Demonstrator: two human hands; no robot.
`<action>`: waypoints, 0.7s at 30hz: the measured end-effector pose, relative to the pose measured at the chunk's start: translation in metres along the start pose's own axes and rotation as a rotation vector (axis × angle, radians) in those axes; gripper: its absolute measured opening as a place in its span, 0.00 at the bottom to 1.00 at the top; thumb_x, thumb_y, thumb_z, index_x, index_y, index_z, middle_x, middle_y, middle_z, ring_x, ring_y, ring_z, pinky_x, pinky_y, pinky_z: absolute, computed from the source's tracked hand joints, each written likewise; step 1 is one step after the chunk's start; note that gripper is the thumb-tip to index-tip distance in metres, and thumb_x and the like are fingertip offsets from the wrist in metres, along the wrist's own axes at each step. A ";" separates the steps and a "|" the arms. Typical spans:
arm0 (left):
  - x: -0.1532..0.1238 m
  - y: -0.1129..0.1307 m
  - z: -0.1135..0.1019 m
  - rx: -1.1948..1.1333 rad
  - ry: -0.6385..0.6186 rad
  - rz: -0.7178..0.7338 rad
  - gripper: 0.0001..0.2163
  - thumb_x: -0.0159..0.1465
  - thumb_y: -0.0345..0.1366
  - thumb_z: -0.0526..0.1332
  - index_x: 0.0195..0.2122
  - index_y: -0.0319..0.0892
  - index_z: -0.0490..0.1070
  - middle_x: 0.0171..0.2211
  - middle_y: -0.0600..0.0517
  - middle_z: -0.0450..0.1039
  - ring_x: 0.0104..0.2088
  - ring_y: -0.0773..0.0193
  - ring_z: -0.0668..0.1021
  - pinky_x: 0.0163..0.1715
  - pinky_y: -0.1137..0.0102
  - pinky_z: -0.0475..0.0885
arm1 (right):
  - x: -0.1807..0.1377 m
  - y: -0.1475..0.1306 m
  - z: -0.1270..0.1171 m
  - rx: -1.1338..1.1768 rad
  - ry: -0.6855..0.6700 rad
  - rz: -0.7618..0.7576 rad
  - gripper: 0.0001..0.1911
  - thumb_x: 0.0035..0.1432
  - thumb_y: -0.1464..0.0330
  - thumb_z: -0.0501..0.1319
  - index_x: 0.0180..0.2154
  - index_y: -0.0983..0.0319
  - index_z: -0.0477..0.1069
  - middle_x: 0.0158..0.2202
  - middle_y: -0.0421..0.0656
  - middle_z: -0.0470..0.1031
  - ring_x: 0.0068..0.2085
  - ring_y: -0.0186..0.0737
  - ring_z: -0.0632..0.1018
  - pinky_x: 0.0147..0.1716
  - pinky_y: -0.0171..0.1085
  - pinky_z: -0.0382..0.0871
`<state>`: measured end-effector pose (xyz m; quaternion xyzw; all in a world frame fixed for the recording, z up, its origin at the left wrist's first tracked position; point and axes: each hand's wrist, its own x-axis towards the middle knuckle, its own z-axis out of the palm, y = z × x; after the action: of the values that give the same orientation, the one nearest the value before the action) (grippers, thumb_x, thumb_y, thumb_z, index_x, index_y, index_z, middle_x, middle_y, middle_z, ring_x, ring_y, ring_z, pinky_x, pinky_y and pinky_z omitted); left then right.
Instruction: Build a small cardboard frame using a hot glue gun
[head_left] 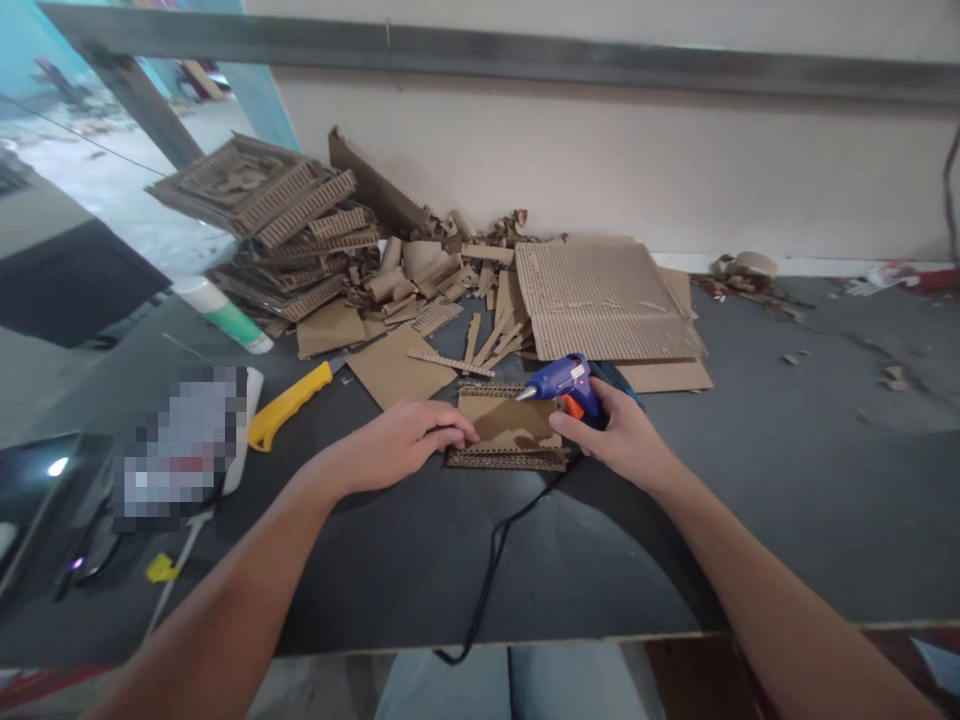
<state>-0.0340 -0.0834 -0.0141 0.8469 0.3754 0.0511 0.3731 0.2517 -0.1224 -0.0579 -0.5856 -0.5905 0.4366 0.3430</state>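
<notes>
My right hand [626, 437] is wrapped round a blue hot glue gun [564, 378] with an orange trigger. Its nozzle points left, over the far edge of a small cardboard piece [510, 425]. That piece lies flat on the dark table and has layered corrugated strips along its far and near edges. My left hand [420, 440] grips the left end of the piece, fingers bent and thumb close to the forefinger; part of that end is hidden beneath them. A black cord [495, 545] runs from near the piece to the table's front edge.
Stacked cardboard trays [300, 220] and scraps [420, 265] fill the back left. A corrugated sheet [607, 300] lies behind the glue gun. To the left are a yellow-handled cutter [292, 403], a green-and-white tube [225, 315] and a blurred-out object [184, 450]. A metal rail [480, 55] crosses the wall.
</notes>
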 end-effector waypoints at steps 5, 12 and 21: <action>0.001 0.002 0.004 0.049 0.006 0.018 0.13 0.69 0.43 0.55 0.44 0.46 0.78 0.43 0.51 0.78 0.42 0.62 0.78 0.44 0.70 0.69 | -0.001 -0.004 0.000 -0.045 -0.048 0.039 0.21 0.53 0.51 0.66 0.40 0.60 0.68 0.24 0.37 0.71 0.21 0.33 0.71 0.17 0.32 0.63; 0.004 0.002 0.014 0.064 0.052 0.065 0.12 0.69 0.40 0.56 0.40 0.44 0.79 0.39 0.50 0.77 0.38 0.63 0.77 0.40 0.71 0.68 | -0.006 -0.011 -0.003 -0.062 -0.149 0.146 0.18 0.53 0.57 0.66 0.40 0.60 0.66 0.24 0.40 0.75 0.20 0.35 0.74 0.13 0.31 0.66; 0.003 0.002 0.016 0.051 0.058 0.066 0.11 0.69 0.40 0.57 0.39 0.43 0.78 0.38 0.50 0.77 0.37 0.63 0.77 0.39 0.70 0.68 | -0.005 -0.008 -0.006 -0.003 -0.180 0.134 0.18 0.50 0.60 0.69 0.38 0.60 0.66 0.30 0.41 0.76 0.24 0.36 0.76 0.21 0.36 0.73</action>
<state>-0.0247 -0.0915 -0.0245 0.8662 0.3591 0.0784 0.3386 0.2546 -0.1263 -0.0480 -0.5828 -0.5791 0.5084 0.2579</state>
